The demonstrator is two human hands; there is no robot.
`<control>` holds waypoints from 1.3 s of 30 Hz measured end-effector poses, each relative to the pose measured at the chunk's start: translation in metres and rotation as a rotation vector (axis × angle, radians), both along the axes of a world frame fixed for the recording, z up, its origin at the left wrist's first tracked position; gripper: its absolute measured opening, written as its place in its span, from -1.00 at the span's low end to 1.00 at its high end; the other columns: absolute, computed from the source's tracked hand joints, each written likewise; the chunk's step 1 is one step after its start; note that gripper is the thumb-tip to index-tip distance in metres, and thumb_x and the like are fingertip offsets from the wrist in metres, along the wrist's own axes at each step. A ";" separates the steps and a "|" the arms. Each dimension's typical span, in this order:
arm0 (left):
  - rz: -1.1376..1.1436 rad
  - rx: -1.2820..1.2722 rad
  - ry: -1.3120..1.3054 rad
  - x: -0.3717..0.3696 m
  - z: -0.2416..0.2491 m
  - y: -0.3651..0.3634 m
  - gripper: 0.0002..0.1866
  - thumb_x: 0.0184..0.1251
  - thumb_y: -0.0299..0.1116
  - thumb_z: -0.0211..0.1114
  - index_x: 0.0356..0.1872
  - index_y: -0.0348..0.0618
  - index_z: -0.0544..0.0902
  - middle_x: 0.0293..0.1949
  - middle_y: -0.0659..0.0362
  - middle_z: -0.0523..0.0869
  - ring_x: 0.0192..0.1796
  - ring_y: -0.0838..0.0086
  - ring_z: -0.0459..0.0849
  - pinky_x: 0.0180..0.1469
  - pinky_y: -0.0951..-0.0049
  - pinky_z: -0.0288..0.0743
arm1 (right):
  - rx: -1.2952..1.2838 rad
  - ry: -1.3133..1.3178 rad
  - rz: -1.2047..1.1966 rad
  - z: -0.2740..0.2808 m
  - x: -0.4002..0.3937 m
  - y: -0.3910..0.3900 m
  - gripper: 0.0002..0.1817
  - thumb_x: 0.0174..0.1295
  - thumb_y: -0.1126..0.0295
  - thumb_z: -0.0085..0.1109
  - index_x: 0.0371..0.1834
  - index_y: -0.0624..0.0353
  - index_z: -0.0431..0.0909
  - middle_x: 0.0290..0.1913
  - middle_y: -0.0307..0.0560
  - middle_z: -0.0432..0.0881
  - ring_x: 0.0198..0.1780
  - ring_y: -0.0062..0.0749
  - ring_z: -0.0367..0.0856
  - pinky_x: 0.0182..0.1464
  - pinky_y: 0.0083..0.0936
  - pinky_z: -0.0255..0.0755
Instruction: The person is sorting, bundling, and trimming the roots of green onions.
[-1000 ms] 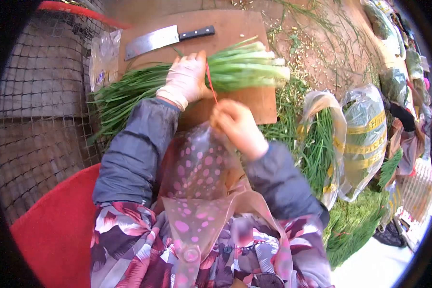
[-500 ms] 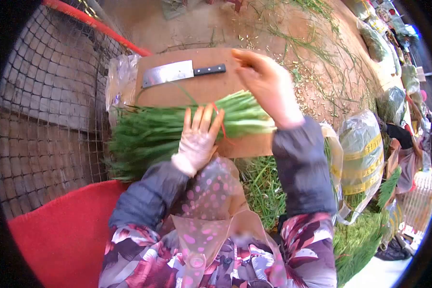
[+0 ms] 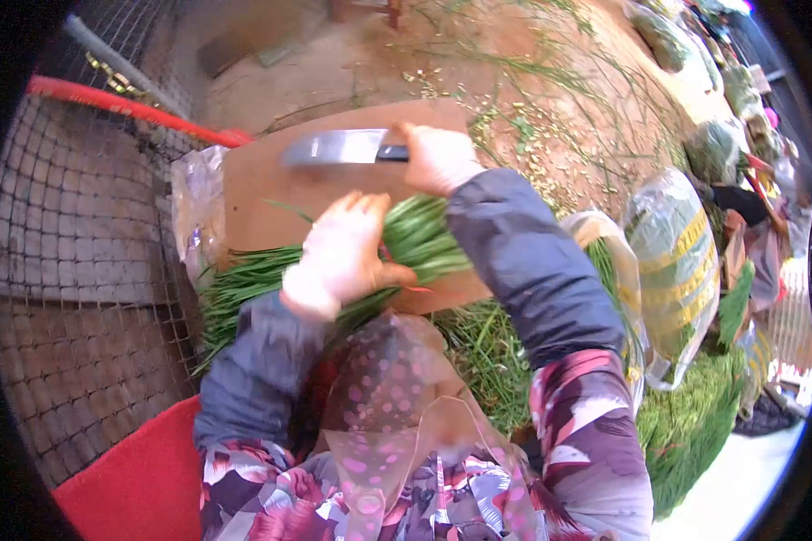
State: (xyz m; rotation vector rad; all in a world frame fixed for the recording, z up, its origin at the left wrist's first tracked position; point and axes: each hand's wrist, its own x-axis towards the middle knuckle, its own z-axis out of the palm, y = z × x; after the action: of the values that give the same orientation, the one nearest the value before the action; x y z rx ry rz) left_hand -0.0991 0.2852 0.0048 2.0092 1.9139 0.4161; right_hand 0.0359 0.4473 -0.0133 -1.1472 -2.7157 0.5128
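Observation:
A bundle of long green chives [image 3: 426, 236] lies across the brown board [image 3: 266, 194], its leafy tips to the left and a red tie around it. My left hand [image 3: 338, 257] is closed around the bundle near the tie, fingers over the far side and thumb on the near side. My right hand [image 3: 440, 160] is wrapped round the black handle of a cleaver [image 3: 341, 147]. The cleaver's blade points left above the far part of the board and is slightly blurred. My palm and forearm hide part of the bundle.
Black netting [image 3: 90, 261] and a red bar [image 3: 135, 110] stand at the left, near red cloth [image 3: 144, 478]. Loose greens [image 3: 487, 361] lie below the board. Taped clear bags of greens [image 3: 672, 261] stand at the right. Trimmings litter the floor beyond.
My right hand has come down and left and taken hold of the cleaver's handle. My left hand has gone from lying flat on the chives to gripping them.

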 end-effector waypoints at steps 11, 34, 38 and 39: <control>-0.067 -0.270 -0.064 0.043 -0.036 0.013 0.14 -0.39 -0.10 0.64 0.32 -0.38 0.24 0.10 -0.19 0.51 0.17 -0.03 0.49 0.21 0.21 0.39 | -0.706 1.078 -0.836 -0.012 0.232 -0.127 -0.48 0.25 0.29 0.31 0.23 0.18 0.39 -0.40 -0.29 0.57 -0.49 -0.69 0.51 -0.52 -0.73 0.40; 0.064 -0.181 0.496 0.129 -0.040 0.050 0.01 -0.45 -0.01 0.67 0.13 -0.27 0.39 0.00 -0.02 0.63 0.03 0.13 0.64 0.07 0.21 0.51 | -0.131 0.322 -0.348 0.005 0.210 -0.198 -0.53 0.25 0.37 0.07 0.27 0.11 0.39 -0.47 0.03 0.58 -0.47 -0.06 0.60 -0.44 -0.20 0.49; 0.086 -0.252 0.524 0.133 -0.043 0.054 -0.17 -0.35 -0.07 0.61 0.04 -0.22 0.46 -0.05 0.04 0.65 0.03 0.18 0.65 0.07 0.23 0.51 | -0.131 0.319 -0.321 -0.012 0.205 -0.193 -0.53 0.25 0.36 0.08 0.25 0.13 0.39 -0.38 0.08 0.65 -0.38 0.00 0.65 -0.35 -0.20 0.53; 0.103 -0.263 0.529 0.134 -0.041 0.053 -0.21 -0.31 -0.08 0.60 0.02 -0.20 0.48 -0.03 0.05 0.65 0.04 0.20 0.65 0.08 0.23 0.51 | -0.066 0.329 -0.294 -0.016 0.204 -0.191 -0.57 0.26 0.40 0.06 0.20 0.20 0.42 -0.44 0.05 0.61 -0.44 -0.05 0.62 -0.41 -0.22 0.50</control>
State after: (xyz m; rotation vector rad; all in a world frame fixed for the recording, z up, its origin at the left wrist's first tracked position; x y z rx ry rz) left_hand 0.0350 0.3382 -0.0363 1.9786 2.2307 -0.3700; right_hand 0.2397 0.2559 -0.0288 -1.3164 -2.2227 0.6808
